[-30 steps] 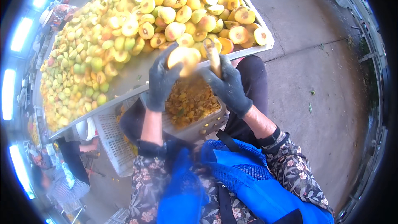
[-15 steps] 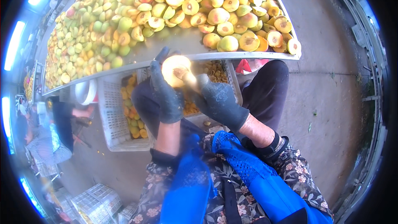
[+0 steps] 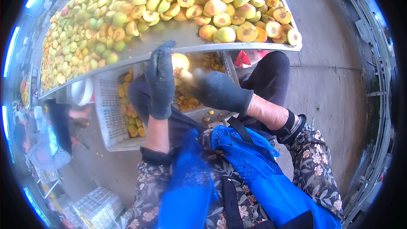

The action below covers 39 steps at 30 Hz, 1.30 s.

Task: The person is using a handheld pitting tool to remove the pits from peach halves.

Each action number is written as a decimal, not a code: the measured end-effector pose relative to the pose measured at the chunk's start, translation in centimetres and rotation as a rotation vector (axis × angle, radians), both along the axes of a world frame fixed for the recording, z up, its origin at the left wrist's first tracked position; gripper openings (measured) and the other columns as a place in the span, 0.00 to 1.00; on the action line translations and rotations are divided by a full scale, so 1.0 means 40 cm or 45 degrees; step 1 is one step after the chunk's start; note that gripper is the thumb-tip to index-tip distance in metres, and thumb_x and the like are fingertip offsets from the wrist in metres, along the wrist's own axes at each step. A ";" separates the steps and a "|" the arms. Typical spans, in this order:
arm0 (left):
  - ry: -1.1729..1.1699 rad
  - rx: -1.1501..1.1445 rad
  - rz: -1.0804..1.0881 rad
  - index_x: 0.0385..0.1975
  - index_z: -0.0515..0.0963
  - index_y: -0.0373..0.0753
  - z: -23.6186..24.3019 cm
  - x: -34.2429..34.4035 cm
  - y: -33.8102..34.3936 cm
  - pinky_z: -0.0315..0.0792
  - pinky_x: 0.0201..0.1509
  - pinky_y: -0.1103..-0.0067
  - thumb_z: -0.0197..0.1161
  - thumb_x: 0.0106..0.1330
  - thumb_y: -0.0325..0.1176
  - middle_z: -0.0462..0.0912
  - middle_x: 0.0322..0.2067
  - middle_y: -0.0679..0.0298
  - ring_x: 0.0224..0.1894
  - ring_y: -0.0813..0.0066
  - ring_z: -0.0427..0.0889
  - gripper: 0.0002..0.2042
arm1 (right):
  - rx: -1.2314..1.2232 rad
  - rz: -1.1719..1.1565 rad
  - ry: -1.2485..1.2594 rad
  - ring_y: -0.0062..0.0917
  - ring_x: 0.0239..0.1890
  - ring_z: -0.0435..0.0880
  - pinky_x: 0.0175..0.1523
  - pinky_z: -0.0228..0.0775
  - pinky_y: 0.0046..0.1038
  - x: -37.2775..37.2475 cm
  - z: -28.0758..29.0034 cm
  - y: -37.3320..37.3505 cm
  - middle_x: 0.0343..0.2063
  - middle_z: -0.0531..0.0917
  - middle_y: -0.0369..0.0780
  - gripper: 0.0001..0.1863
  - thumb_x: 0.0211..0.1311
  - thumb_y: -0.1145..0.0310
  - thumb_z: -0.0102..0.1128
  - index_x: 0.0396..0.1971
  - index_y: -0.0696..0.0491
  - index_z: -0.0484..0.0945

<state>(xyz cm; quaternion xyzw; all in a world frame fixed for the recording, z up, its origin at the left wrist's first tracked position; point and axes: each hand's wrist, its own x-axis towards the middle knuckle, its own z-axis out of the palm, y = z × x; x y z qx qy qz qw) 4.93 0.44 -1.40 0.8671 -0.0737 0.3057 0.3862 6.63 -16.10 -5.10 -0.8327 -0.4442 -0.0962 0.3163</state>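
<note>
I see the left hand cradling a fruit half beside the near edge of the tabletop, the right hand gripping a pale tool (blurred from here) at it, apparently mid-coring, so my next move calls for steadiness.

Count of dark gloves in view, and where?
2: left glove, holding a halved fruit; right glove, gripping a blurred pale tool. More may be hidden: the co-worker at picture left is too blurred to tell.
</note>
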 end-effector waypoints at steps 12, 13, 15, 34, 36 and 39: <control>0.271 -1.230 -0.287 0.51 0.71 0.27 0.053 0.010 -0.062 0.74 0.50 0.73 0.37 0.74 0.52 0.80 0.41 0.50 0.43 0.66 0.80 0.29 | 0.486 0.120 1.520 0.28 0.19 0.77 0.28 0.68 0.34 -0.033 0.037 -0.017 0.17 0.76 0.40 0.09 0.59 0.65 0.57 0.32 0.55 0.72; 0.277 -1.392 -0.321 0.51 0.71 0.27 0.061 0.020 -0.072 0.75 0.50 0.72 0.36 0.74 0.53 0.80 0.40 0.50 0.41 0.65 0.81 0.30 | 0.483 0.123 1.513 0.28 0.19 0.77 0.28 0.68 0.34 -0.028 0.052 -0.015 0.17 0.76 0.40 0.09 0.59 0.65 0.57 0.32 0.55 0.72; 0.209 -1.360 -0.115 0.46 0.74 0.28 0.078 0.008 -0.099 0.75 0.49 0.73 0.35 0.75 0.52 0.82 0.34 0.51 0.38 0.65 0.82 0.30 | 0.579 0.187 1.862 0.23 0.20 0.76 0.26 0.68 0.27 -0.030 0.065 -0.009 0.22 0.78 0.36 0.16 0.60 0.69 0.58 0.47 0.57 0.72; 0.393 -1.745 -0.872 0.47 0.73 0.32 -0.012 0.057 -0.010 0.79 0.41 0.66 0.43 0.71 0.50 0.81 0.36 0.53 0.37 0.57 0.82 0.25 | 0.582 0.344 1.760 0.33 0.16 0.75 0.22 0.65 0.31 -0.020 0.039 0.002 0.16 0.75 0.43 0.09 0.59 0.64 0.60 0.32 0.54 0.74; 0.334 -2.167 -0.872 0.51 0.71 0.33 -0.083 0.071 0.006 0.77 0.43 0.61 0.45 0.70 0.54 0.80 0.41 0.52 0.43 0.54 0.80 0.27 | 0.387 0.174 0.849 0.33 0.16 0.75 0.22 0.66 0.32 0.000 -0.036 0.021 0.16 0.75 0.41 0.10 0.58 0.65 0.61 0.34 0.53 0.73; 0.368 -2.579 -0.735 0.51 0.71 0.34 -0.149 0.094 0.017 0.75 0.49 0.58 0.45 0.69 0.54 0.79 0.46 0.52 0.46 0.52 0.79 0.27 | 0.076 0.006 0.020 0.35 0.16 0.75 0.18 0.64 0.35 0.012 -0.102 0.023 0.24 0.71 0.37 0.21 0.52 0.68 0.60 0.49 0.41 0.72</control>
